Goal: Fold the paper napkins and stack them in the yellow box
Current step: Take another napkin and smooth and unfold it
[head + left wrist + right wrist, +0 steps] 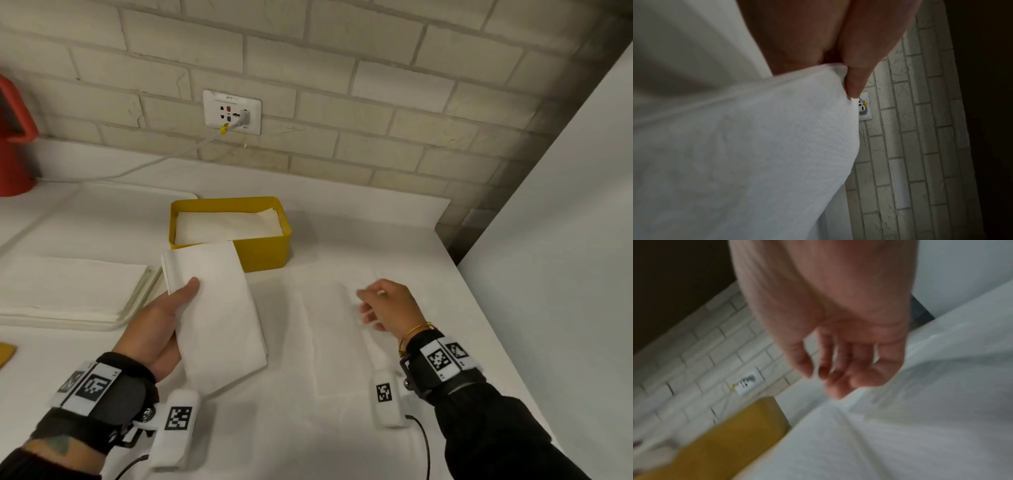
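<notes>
Head view: a folded napkin (219,318) is held in the left hand (161,329), the thumb laid on its top face and the fingers hidden beneath it, with its far end raised just in front of the yellow box (263,250) at about 12 o'clock from the hand. In the left wrist view the thumb (857,76) is seen pressed onto the napkin's edge. The box stands toward the back of the white table (428,260), and folded napkins (226,224) are already stacked inside it nearly to the rim, so part of the work is judged done. The right hand (387,305) hovers at 3 o'clock from the held napkin, fingers loosely curled and nothing gripped; under it a further flat sheet (329,335) seems to lie on the table, though white on white leaves this uncertain. At 9 o'clock a pile of unfolded napkins (68,287) is seen on a tray (61,323), apart from the box. What is left, by this judgement: the held napkin is to be laid in the box, and the pile is yet to be folded and stacked.
</notes>
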Demonstrator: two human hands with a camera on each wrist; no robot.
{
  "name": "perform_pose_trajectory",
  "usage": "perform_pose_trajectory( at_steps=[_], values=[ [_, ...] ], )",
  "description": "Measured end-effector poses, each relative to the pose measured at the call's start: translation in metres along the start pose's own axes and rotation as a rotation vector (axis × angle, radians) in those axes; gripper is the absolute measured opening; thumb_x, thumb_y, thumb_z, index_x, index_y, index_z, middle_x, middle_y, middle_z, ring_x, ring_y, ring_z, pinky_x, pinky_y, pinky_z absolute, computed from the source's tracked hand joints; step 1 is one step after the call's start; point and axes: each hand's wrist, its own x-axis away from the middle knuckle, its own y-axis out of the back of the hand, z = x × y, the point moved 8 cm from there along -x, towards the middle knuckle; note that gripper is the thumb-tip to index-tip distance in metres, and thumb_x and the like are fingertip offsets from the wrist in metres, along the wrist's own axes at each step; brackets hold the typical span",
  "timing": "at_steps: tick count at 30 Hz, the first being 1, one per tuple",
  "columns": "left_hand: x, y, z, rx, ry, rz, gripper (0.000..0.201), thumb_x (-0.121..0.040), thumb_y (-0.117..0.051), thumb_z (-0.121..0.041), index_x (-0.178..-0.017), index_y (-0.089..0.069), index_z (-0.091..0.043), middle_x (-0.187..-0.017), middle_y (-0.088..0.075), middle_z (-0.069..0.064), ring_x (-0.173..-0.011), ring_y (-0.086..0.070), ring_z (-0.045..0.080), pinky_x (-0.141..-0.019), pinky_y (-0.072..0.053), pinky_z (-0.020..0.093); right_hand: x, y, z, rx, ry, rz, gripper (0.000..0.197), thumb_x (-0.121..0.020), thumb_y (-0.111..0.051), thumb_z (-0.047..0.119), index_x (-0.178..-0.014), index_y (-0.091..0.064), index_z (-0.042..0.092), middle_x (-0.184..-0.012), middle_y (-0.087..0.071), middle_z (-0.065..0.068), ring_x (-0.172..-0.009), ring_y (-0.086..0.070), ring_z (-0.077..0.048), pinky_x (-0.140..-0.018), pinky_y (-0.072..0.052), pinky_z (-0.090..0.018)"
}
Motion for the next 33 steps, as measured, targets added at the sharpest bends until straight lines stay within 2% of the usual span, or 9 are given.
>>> perform_pose_trajectory(
  at_steps=[3,6,11,14,17,20,26,29,33],
  values=[
    [-0.006,-0.002,0.000,0.004,0.017,0.034,0.033,-0.101,-0.057,-0.027,-0.127,-0.064,-0.009,-0.113,-0.076,0.011,-0.094,-0.076,0.023,-0.084,-0.052,0.041,-0.001,-0.007,-0.023,0.412,-0.120,-0.009,0.046,-0.086,-0.074,0.046,-0.110,-0.063,0.008,-0.110,-0.068,-0.009,-0.099,-0.064,-0.025,-0.083,-0.051,-0.031],
    [-0.011,-0.007,0.003,-0.011,0.044,0.074,0.035,-0.100,-0.058,-0.028,-0.130,-0.063,-0.009,-0.116,-0.075,0.012,-0.098,-0.076,0.024,-0.085,-0.053,0.043,0.001,-0.026,-0.031,0.432,-0.190,0.020,0.063,-0.080,-0.080,0.046,-0.125,-0.056,0.008,-0.124,-0.061,-0.007,-0.114,-0.060,-0.026,-0.087,-0.048,-0.029],
    [-0.014,-0.019,0.010,-0.029,0.074,0.133,0.034,-0.100,-0.059,-0.028,-0.129,-0.063,-0.011,-0.118,-0.075,0.013,-0.104,-0.073,0.028,-0.088,-0.054,0.045,-0.002,-0.037,-0.030,0.418,-0.185,-0.013,0.047,-0.086,-0.077,0.034,-0.122,-0.064,0.008,-0.124,-0.067,-0.007,-0.115,-0.063,-0.026,-0.095,-0.051,-0.030],
    [-0.014,-0.025,0.014,-0.039,0.089,0.156,0.032,-0.100,-0.059,-0.027,-0.128,-0.063,-0.012,-0.116,-0.075,0.013,-0.108,-0.071,0.031,-0.090,-0.054,0.046,0.002,-0.035,-0.022,0.366,-0.143,-0.033,0.026,-0.088,-0.074,0.025,-0.106,-0.064,0.010,-0.111,-0.064,-0.007,-0.114,-0.063,-0.028,-0.097,-0.052,-0.033],
    [-0.012,-0.028,0.017,-0.056,0.108,0.169,0.029,-0.100,-0.059,-0.026,-0.125,-0.064,-0.012,-0.115,-0.075,0.013,-0.108,-0.071,0.031,-0.091,-0.054,0.046,0.009,-0.024,-0.008,0.162,-0.065,-0.078,0.021,-0.083,-0.077,0.015,-0.096,-0.061,0.013,-0.109,-0.063,-0.004,-0.101,-0.063,-0.025,-0.087,-0.053,-0.035],
    [-0.013,-0.032,0.019,-0.056,0.130,0.185,0.031,-0.101,-0.059,-0.026,-0.127,-0.064,-0.009,-0.115,-0.075,0.015,-0.109,-0.071,0.032,-0.094,-0.053,0.047,0.024,-0.014,0.023,-0.139,0.082,-0.075,0.032,-0.078,-0.082,0.008,-0.103,-0.065,0.019,-0.106,-0.069,-0.005,-0.093,-0.064,-0.020,-0.079,-0.049,-0.030],
    [-0.010,-0.051,0.024,-0.040,0.170,0.220,0.035,-0.101,-0.059,-0.030,-0.128,-0.065,-0.008,-0.117,-0.075,0.015,-0.106,-0.073,0.030,-0.092,-0.055,0.045,0.066,-0.025,0.105,-0.679,0.433,0.186,0.041,-0.085,-0.069,-0.007,-0.119,-0.066,0.016,-0.111,-0.073,-0.005,-0.094,-0.073,-0.018,-0.075,-0.059,-0.027],
    [-0.007,-0.064,0.024,0.007,0.193,0.265,0.037,-0.105,-0.050,-0.036,-0.126,-0.066,-0.010,-0.118,-0.075,0.013,-0.102,-0.074,0.027,-0.082,-0.056,0.041,0.065,-0.048,0.105,-0.746,0.416,0.247,0.037,-0.087,-0.066,-0.007,-0.114,-0.073,0.018,-0.113,-0.071,-0.001,-0.097,-0.071,-0.016,-0.081,-0.059,-0.028],
    [-0.005,-0.075,0.024,0.043,0.186,0.323,0.041,-0.106,-0.048,-0.033,-0.135,-0.061,-0.007,-0.127,-0.070,0.017,-0.114,-0.069,0.033,-0.093,-0.055,0.045,0.056,-0.080,0.076,-0.636,0.322,0.171,0.036,-0.088,-0.069,-0.004,-0.110,-0.077,0.024,-0.114,-0.073,0.005,-0.100,-0.072,-0.018,-0.080,-0.056,-0.028]
  ],
)
